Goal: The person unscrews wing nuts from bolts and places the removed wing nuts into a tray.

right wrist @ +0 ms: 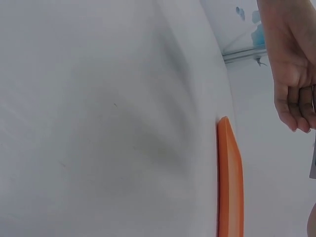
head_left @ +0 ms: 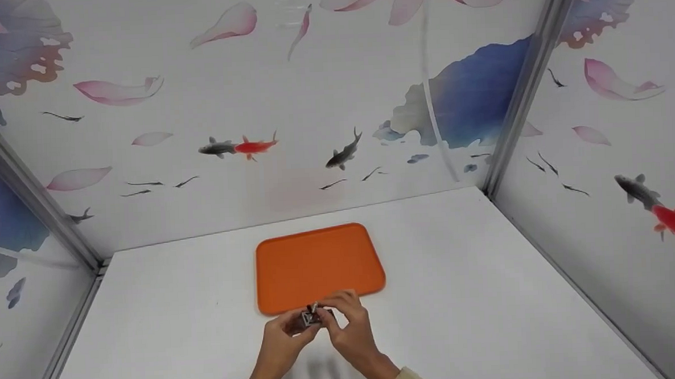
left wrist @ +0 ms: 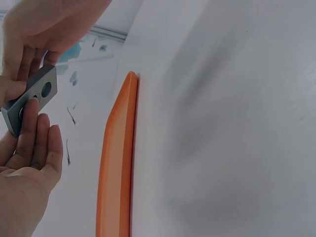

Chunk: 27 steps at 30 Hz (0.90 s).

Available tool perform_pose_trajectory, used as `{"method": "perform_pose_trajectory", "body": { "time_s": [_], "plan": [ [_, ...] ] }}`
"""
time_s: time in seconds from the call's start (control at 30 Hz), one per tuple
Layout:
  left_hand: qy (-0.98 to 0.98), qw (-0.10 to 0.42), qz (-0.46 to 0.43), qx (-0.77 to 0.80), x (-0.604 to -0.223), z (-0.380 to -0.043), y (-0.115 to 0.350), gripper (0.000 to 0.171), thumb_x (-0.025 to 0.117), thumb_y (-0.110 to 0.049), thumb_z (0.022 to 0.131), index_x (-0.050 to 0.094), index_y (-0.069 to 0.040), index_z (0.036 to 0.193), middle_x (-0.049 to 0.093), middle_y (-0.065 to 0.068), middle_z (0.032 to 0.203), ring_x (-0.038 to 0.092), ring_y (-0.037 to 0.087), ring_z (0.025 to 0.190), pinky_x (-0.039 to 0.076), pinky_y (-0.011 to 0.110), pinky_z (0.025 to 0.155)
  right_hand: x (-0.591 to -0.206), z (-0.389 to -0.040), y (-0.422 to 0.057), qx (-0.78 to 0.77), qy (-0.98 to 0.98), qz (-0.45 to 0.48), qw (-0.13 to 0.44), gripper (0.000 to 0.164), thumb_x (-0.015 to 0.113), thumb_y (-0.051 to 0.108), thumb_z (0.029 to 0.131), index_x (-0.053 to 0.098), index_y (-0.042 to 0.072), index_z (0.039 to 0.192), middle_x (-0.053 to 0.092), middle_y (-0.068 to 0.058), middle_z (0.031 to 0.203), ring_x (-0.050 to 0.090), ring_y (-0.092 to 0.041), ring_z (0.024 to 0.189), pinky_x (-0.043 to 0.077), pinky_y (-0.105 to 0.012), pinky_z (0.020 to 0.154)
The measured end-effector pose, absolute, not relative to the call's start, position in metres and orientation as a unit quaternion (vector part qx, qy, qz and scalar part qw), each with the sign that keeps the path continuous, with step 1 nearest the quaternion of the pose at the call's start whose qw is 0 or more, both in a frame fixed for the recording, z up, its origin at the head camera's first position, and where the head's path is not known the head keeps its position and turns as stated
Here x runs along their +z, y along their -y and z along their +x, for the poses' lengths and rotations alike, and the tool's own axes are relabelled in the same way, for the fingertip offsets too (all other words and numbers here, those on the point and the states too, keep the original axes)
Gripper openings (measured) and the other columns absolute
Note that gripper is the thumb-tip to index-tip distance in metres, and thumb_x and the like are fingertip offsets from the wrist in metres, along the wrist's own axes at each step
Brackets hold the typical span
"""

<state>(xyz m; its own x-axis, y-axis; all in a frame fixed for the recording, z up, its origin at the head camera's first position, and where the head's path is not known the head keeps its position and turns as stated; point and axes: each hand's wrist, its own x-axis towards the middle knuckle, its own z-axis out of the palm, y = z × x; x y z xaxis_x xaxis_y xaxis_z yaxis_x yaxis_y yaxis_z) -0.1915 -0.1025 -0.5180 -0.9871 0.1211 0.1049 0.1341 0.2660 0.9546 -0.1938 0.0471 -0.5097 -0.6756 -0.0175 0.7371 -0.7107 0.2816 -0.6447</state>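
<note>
The head view looks forward and down from well above the left hand (head_left: 283, 337) and right hand (head_left: 350, 328), taking in the orange tray (head_left: 318, 267) beyond them, the white table (head_left: 462, 298) around them and the printed wall (head_left: 288, 95) behind. The left wrist view sits near and low, turned sideways, table on its right, both hands around a metal block (left wrist: 37, 90) at its left edge. The right wrist view, also low, is turned oppositely, table on its left, hands cut off by its right edge. All 3 share hands, tray, table and wall.
</note>
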Motion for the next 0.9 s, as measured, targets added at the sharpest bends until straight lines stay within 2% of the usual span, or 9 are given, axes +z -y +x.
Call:
{"method": "perform_pose_trajectory", "body": {
  "time_s": [0.3, 0.57, 0.67, 0.9],
  "plan": [
    [0.799, 0.013, -0.082, -0.596, -0.528, -0.198, 0.106, 0.043, 0.073, -0.03, 0.076, 0.064, -0.006, 0.11, 0.067, 0.009, 0.102, 0.064, 0.013, 0.087, 0.052, 0.019, 0.076, -0.512, -0.195, -0.049, 0.537, 0.74, 0.223, 0.339, 0.017, 0.068, -0.004, 0.076, 0.068, 0.007, 0.089, 0.065, -0.002, 0.083, 0.055, -0.019, 0.084, 0.047, -0.025, 0.073],
    [0.799, 0.011, -0.078, -0.596, -0.531, -0.197, 0.105, 0.041, 0.073, -0.029, 0.076, 0.064, -0.006, 0.109, 0.067, 0.009, 0.101, 0.064, 0.012, 0.085, 0.052, 0.019, 0.076, -0.527, -0.205, -0.049, 0.535, 0.74, 0.213, 0.348, 0.015, 0.07, 0.0, 0.076, 0.068, 0.009, 0.087, 0.064, -0.001, 0.082, 0.054, -0.018, 0.082, 0.047, -0.027, 0.07],
    [0.801, 0.009, -0.074, -0.593, -0.531, -0.197, 0.105, 0.042, 0.073, -0.03, 0.076, 0.064, -0.006, 0.109, 0.067, 0.008, 0.1, 0.063, 0.012, 0.085, 0.052, 0.019, 0.076, -0.539, -0.212, -0.049, 0.529, 0.744, 0.215, 0.348, 0.013, 0.07, 0.005, 0.077, 0.069, 0.012, 0.088, 0.065, 0.004, 0.083, 0.054, -0.015, 0.083, 0.046, -0.023, 0.072],
    [0.799, -0.003, -0.069, -0.597, -0.528, -0.198, 0.104, 0.038, 0.072, -0.023, 0.077, 0.063, -0.006, 0.11, 0.067, 0.009, 0.103, 0.064, 0.014, 0.088, 0.053, 0.02, 0.077, -0.547, -0.213, -0.053, 0.537, 0.74, 0.239, 0.327, 0.014, 0.062, 0.011, 0.086, 0.069, 0.017, 0.096, 0.065, 0.01, 0.093, 0.054, -0.01, 0.091, 0.046, -0.025, 0.078]
  ]
}}
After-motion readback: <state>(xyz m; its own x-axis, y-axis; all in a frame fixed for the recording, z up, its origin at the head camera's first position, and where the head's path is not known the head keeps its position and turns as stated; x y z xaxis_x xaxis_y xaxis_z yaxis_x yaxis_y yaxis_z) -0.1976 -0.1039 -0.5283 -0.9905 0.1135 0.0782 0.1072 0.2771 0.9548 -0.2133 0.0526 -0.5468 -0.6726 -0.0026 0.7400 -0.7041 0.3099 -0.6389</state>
